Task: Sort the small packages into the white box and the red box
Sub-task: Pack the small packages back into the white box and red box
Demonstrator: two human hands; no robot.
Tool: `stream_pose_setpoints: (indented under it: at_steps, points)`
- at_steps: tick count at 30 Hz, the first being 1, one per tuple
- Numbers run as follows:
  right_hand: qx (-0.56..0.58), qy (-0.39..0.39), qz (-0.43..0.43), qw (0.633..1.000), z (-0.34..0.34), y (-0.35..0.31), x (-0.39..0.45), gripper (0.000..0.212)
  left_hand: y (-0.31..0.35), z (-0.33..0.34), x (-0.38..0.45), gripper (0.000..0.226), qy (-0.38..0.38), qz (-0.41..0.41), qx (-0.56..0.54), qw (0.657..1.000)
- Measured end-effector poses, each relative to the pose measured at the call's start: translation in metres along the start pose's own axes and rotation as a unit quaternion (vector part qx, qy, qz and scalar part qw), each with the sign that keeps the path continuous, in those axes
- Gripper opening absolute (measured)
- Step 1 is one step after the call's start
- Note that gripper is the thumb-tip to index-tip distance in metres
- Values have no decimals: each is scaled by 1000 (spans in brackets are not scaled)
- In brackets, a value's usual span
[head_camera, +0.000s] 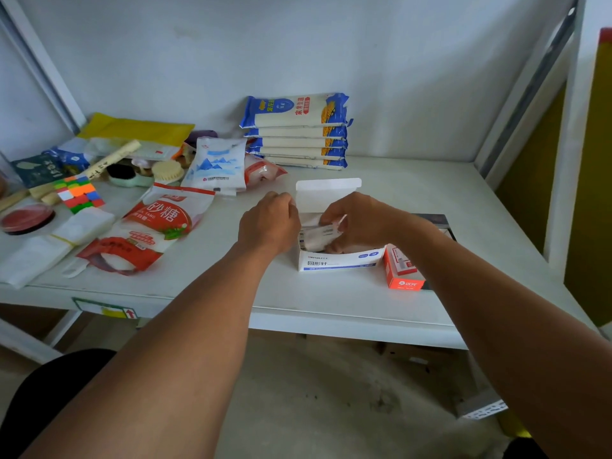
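Matte white shelf (331,303); right hand (357,220) pinches glossy packet (318,231) over cardboard white box (337,261); left hand (268,223) curled beside.

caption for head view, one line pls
Right hand lowers a small package into the open white box; left hand steadies it.

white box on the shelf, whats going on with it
A person is filling the white box, whose lid stands open. The right hand holds a small package down inside it, while the left hand rests against the box's left side. The red box sits just to the right, touching it.
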State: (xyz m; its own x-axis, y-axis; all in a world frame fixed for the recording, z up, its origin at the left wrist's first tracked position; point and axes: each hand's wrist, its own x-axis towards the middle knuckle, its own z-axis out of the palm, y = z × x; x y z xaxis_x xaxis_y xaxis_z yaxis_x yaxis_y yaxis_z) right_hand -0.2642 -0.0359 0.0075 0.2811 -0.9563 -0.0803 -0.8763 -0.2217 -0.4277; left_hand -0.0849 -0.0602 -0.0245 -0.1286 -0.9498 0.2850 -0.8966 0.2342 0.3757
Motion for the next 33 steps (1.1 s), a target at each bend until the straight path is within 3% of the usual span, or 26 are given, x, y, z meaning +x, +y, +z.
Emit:
stream_pose_setpoints:
  at_steps: [10,18,24,33]
  points:
    - [55,-10,34,998,-4,-8,4,26,0,2,1,19,-2,-12,10,1000]
    - [-12,-36,-9,999,13,-18,8,20,-1,6,1,23,-8,0,10,1000]
    - [9,-13,21,1000,0,-15,9,23,-3,6,2,19,-10,2,15,1000]
    - [-18,-38,7,999,11,-20,9,15,-5,11,1,21,-12,7,25,1000]
